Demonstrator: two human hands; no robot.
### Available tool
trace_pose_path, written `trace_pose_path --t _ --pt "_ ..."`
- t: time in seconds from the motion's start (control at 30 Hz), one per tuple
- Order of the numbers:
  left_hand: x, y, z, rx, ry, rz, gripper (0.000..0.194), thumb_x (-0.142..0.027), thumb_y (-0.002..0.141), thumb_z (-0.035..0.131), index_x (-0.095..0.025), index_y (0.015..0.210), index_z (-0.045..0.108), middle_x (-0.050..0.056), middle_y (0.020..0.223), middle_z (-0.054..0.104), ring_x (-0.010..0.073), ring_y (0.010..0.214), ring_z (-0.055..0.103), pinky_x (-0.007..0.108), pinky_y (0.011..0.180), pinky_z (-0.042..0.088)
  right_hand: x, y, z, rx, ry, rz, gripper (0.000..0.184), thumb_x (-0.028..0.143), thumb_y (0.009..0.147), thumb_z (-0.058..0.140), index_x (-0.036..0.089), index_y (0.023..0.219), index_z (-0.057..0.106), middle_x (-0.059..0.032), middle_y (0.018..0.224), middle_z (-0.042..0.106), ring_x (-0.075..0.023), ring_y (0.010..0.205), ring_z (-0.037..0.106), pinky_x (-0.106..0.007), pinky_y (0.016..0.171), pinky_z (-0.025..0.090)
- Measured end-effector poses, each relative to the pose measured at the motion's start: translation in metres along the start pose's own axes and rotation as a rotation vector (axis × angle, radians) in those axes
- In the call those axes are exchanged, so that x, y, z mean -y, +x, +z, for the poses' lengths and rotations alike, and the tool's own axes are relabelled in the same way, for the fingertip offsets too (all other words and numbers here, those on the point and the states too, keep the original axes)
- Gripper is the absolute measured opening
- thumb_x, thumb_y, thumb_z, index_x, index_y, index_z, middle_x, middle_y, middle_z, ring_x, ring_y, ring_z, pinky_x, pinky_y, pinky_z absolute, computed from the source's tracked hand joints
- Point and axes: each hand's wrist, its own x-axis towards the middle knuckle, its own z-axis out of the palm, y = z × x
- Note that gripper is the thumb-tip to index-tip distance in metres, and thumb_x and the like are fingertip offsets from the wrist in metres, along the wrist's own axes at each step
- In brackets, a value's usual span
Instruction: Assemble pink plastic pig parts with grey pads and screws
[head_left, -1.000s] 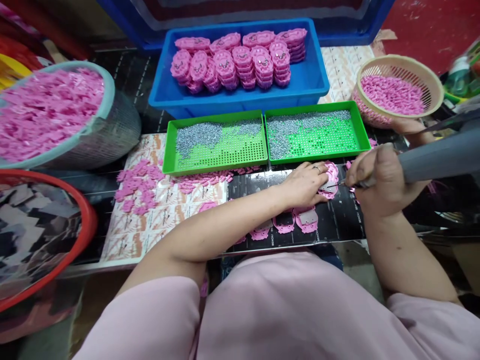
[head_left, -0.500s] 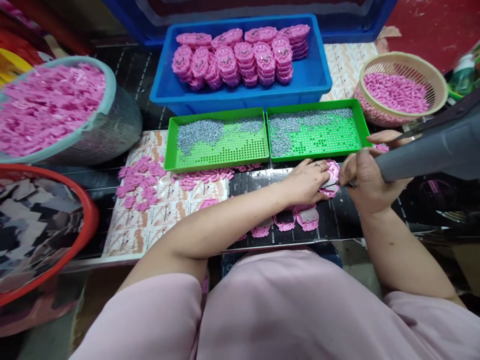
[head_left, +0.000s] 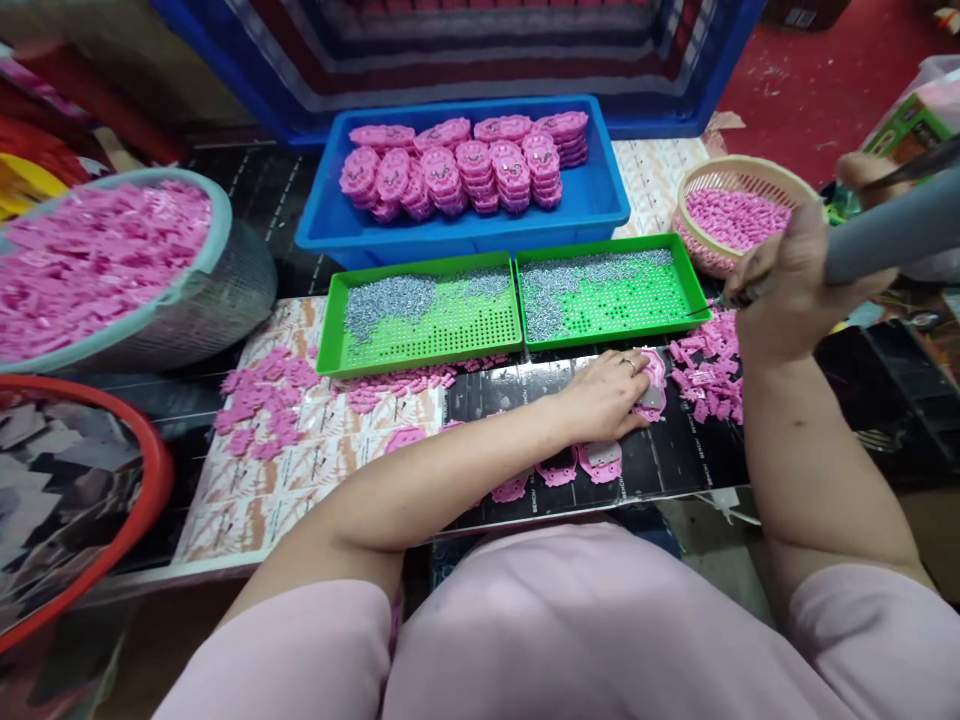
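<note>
My left hand [head_left: 604,395], a ring on one finger, lies on the black worktop with its fingers gripping the edge of a pink plastic part [head_left: 655,385]. A grey flat piece shows inside that part. In my right hand [head_left: 784,290] is a grey electric screwdriver [head_left: 892,232], held up off the worktop. Its thin bit points left, over the right end of a green perforated tray [head_left: 615,334] of small silver screws [head_left: 544,290]; contact with the tray cannot be made out. Below my left wrist lie several similar pink parts [head_left: 600,462] in a row.
A second green tray [head_left: 420,361] adjoins on the left. Behind stands a blue bin [head_left: 465,240] with stacked pink assemblies. Pink pieces fill a large basket [head_left: 225,240] at left and a cream basket [head_left: 806,190] at right. A red tub [head_left: 161,470] holds flat grey pieces.
My right hand has lifted the screwdriver up and away from the pink part, its bit now over the right tray. My left hand stays on the part. The view has shifted slightly.
</note>
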Motion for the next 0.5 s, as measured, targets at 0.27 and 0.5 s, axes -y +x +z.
trace_pose_path --t 0.27,0.5 --pt "-0.002 0.001 -0.009 -0.06 -0.068 -0.01 0.051 -0.047 0.09 0.058 -0.007 0.122 0.059 0.017 0.135 0.055 0.0282 0.123 0.054 0.04 0.105 0.041 -0.034 -0.003 0.009 0.12 -0.047 -0.005 0.034 0.049 0.081 0.064 0.026 0.105 0.057 0.0115 0.043 0.038 -0.0114 0.032 0.04 -0.027 0.037 0.035" --pt "0.014 0.005 -0.016 -0.148 -0.182 -0.204 0.023 -0.023 0.095 0.05 -0.015 0.108 0.067 0.009 0.106 0.068 0.021 0.099 0.065 0.034 0.086 0.053 -0.037 -0.002 0.006 0.153 0.001 0.004 0.028 0.042 0.082 0.065 0.024 0.099 0.054 0.012 0.043 0.041 -0.0101 0.031 0.041 -0.025 0.035 0.035"
